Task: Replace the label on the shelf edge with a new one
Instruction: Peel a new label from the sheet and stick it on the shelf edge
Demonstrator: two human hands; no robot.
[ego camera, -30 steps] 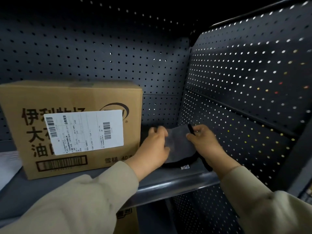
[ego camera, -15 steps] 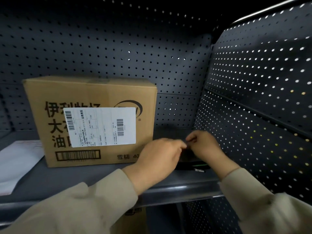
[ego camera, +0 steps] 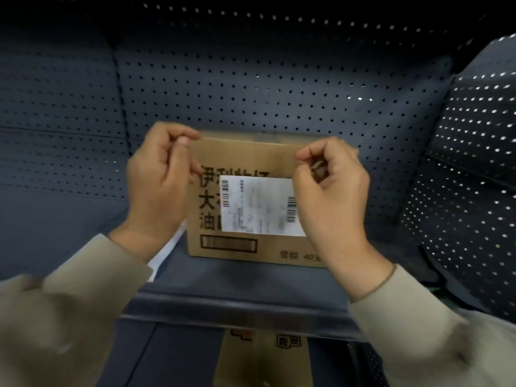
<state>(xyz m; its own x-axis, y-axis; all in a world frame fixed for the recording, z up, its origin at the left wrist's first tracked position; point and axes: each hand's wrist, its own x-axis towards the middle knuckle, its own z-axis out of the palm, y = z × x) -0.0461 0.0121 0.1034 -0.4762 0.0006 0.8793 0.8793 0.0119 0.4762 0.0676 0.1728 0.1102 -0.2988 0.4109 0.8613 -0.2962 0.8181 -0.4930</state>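
My left hand (ego camera: 159, 185) and my right hand (ego camera: 332, 191) are raised side by side in front of a cardboard box (ego camera: 248, 155). On each hand the thumb and forefinger are pinched together, and I see nothing between them. A small dark patch sits inside the curled right fingers; I cannot tell what it is. The box stands on the dark shelf and carries a white shipping label (ego camera: 259, 208) with barcodes. The shelf's front edge (ego camera: 237, 314) runs below my wrists, and no label shows on it.
A white sheet (ego camera: 167, 252) lies left of the box, partly behind my left wrist. Perforated panels form the back wall (ego camera: 251, 79) and the right side wall (ego camera: 474, 163). Another cardboard box (ego camera: 265, 358) sits on the level below.
Both hands have left the dark cloth-like item at the shelf's right end and risen in front of the box. The view has swung right to left, centring the box.
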